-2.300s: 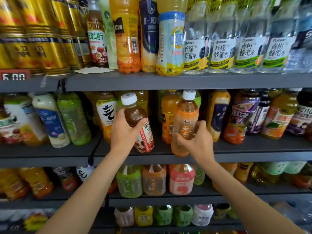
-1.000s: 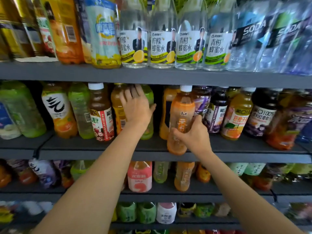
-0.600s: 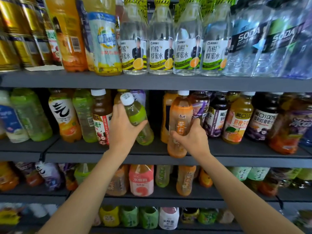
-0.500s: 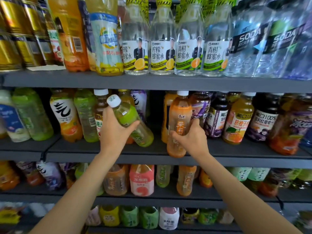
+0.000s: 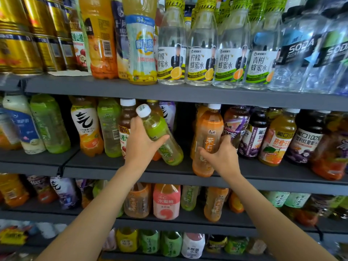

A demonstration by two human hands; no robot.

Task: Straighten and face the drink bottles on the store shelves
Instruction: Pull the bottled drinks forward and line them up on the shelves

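Note:
My left hand (image 5: 140,143) grips a green tea bottle (image 5: 160,134) with a white cap, tilted with its top leaning left and its base near the middle shelf (image 5: 116,162). My right hand (image 5: 221,157) holds the lower part of an upright orange tea bottle (image 5: 207,136) standing at the shelf's front edge. A brown juice bottle (image 5: 125,122) with a white cap stands just behind my left hand, partly hidden by it.
Dark and orange juice bottles (image 5: 275,140) fill the middle shelf to the right, green and orange ones (image 5: 86,127) to the left. The upper shelf carries clear honey-water bottles (image 5: 199,53), soda bottles and gold cans (image 5: 22,40). Lower shelves hold more bottles (image 5: 165,201).
My left hand reached to the back, took the green bottle and drew it forward, tilted. It now leans slightly less and sits further right. My right hand kept hold of the orange bottle.

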